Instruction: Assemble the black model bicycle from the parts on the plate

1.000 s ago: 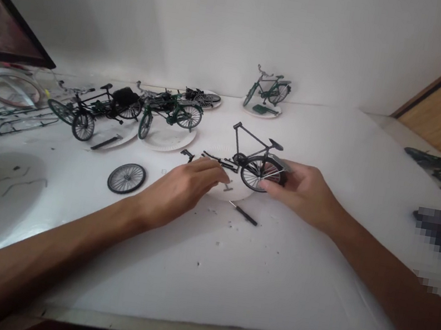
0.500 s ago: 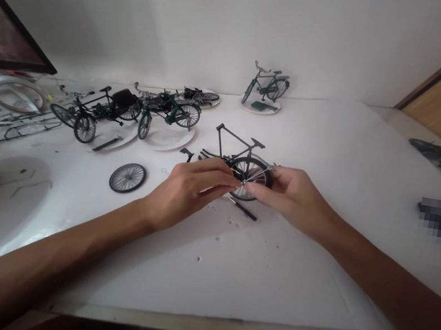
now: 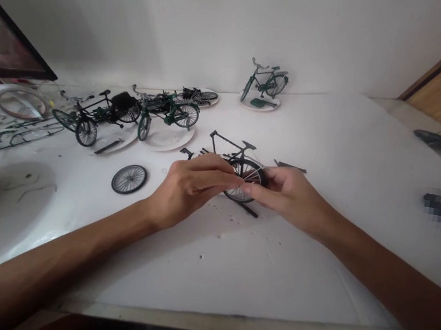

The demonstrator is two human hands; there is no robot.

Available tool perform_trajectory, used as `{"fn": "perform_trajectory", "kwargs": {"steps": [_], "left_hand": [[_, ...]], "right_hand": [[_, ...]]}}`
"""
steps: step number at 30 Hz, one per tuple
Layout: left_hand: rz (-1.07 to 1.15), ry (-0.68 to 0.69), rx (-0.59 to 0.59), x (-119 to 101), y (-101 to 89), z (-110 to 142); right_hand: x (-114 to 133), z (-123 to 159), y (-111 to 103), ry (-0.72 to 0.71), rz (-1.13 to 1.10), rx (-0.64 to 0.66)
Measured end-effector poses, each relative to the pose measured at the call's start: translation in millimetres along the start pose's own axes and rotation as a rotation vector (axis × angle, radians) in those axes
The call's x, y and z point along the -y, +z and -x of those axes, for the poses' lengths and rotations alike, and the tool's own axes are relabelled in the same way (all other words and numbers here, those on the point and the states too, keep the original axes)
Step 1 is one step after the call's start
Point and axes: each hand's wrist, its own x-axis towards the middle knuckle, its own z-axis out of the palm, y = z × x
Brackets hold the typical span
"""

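A thin-framed black model bicycle [image 3: 242,159] is propped between the hands, just over the near edge of a white paper plate [image 3: 228,147] with a crimped rim. Its slim, dull tubes meet in sharp angles under a small wedge-shaped saddle [image 3: 249,145]; the round rear wheel [image 3: 264,179] carries a dark tyre and fine, pale spokes.

The bicycle stands roughly upright, its bare front end pointing left and a little away from the person, so the long axis slants from far left to near right.

The right hand [image 3: 292,195] grasps the rear wheel between thumb and fingers. The left hand [image 3: 197,182] has its fingertips drawn together at the hub; I can't tell whether they pinch some tiny part.

A second ago that left hand was apart from the wheel, over the plate; now both hands meet there, and the bicycle sits closer to the left hand, partly covering the slender dark screwdriver [image 3: 249,210] on the glossy white table [image 3: 201,280].
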Motion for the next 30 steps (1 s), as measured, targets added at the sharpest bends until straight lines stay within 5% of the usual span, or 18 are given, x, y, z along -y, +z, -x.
{"fn": "perform_trajectory", "kwargs": {"steps": [30], "left_hand": [[-0.106, 0.043, 0.075, 0.9, 0.6, -1.6]], "right_hand": [[-3.1, 1.4, -2.5, -0.034, 0.059, 0.094]]}}
